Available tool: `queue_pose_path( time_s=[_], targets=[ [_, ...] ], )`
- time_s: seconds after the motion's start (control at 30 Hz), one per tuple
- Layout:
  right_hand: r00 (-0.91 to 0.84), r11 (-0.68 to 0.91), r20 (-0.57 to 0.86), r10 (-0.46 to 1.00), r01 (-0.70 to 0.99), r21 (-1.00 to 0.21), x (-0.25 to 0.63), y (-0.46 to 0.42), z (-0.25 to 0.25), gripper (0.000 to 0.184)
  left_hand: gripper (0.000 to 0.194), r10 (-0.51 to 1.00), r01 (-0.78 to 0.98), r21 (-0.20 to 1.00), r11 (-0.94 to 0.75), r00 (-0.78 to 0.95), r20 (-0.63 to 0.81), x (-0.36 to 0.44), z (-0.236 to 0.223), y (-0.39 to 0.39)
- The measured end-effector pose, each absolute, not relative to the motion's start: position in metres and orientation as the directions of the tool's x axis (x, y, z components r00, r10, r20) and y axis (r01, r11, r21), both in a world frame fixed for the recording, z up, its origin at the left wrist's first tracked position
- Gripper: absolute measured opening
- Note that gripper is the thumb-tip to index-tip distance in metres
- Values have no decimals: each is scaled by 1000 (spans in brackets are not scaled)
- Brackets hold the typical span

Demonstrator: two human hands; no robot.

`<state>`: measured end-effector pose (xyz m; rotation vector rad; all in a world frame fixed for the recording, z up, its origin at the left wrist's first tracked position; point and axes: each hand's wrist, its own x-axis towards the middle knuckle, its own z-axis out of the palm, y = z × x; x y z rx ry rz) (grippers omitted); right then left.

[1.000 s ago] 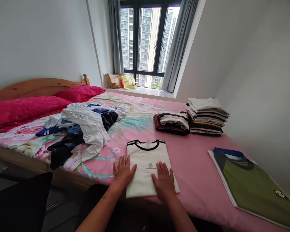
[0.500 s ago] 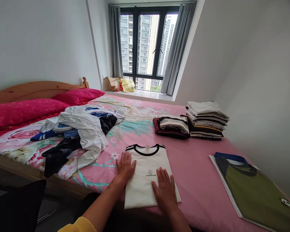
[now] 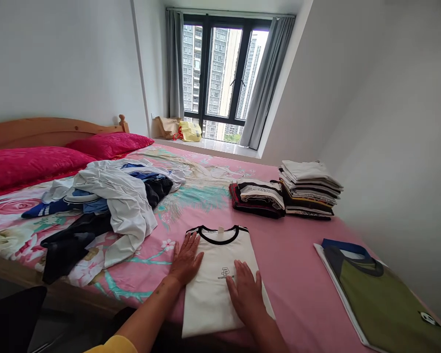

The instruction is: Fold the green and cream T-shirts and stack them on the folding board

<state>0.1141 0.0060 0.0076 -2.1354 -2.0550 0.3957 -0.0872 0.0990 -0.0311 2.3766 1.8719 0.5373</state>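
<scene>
A white T-shirt (image 3: 209,294) with a black neckband and a small dark chest print lies folded into a rectangle at the bed's front edge, collar pointing away from me. My left hand (image 3: 186,260) rests on its left edge near the shoulder, fingers stretched out. Flat on the shirt's right half, beside the print, is my right hand (image 3: 245,291), its fingers extended and slightly apart. Neither hand grasps the cloth.
Loose clothes (image 3: 113,191) lie heaped at the left on the pink flowered bed sheet (image 3: 279,264). Behind the shirt stand a low folded pile (image 3: 259,196) and a taller stack (image 3: 310,189). A green folded shirt (image 3: 382,299) lies at right. Red pillows (image 3: 110,145) are by the headboard (image 3: 55,128).
The view has tilted and shifted slightly, so everything sits a little differently in frame. Both hands stay spread on the T-shirt, with the right slightly nearer the print.
</scene>
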Motion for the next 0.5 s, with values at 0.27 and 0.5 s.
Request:
queue_pose_path(
  time_s=[0.27, 0.5],
  targets=[
    [-10, -9, -59, 998, 951, -308, 119, 70, -5, 64, 73, 943, 901, 278, -332, 307, 131, -92, -32, 105],
    [198, -229, -143, 970, 938, -259, 152, 80, -5, 73, 70, 946, 905, 280, -320, 289, 149, -92, -37, 105]
  ],
)
